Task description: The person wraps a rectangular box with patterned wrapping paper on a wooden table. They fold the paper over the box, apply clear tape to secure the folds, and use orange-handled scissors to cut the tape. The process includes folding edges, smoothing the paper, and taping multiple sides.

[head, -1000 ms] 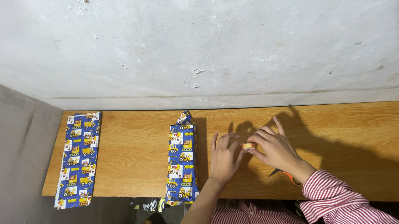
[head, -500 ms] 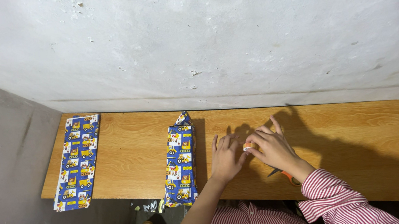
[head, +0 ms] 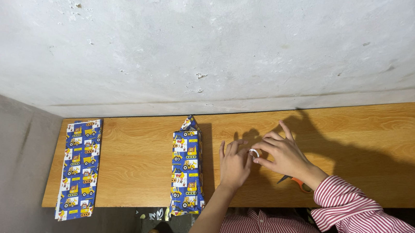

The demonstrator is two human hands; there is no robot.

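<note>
Rough grey wall backs the desk (head: 366, 135). Right hand (head: 282, 155) pinches a small tape roll (head: 254, 153) between both hands; left hand (head: 233, 163) lies open beside it, the wrapped parcel (head: 187, 168) leftward.

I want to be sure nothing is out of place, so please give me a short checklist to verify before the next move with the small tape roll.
1. Tape roll pinched in right hand: ok.
2. Left hand beside the roll, fingers spread on the wooden table: ok.
3. Loose tape end found: cannot tell, too small.
4. Wrapped box lying fully on the table: not ok, its near end overhangs the edge.
5. Scissors close by: ok, partly under the right wrist.
6. Spare wrapping sheet apart at the far left: ok.
</note>
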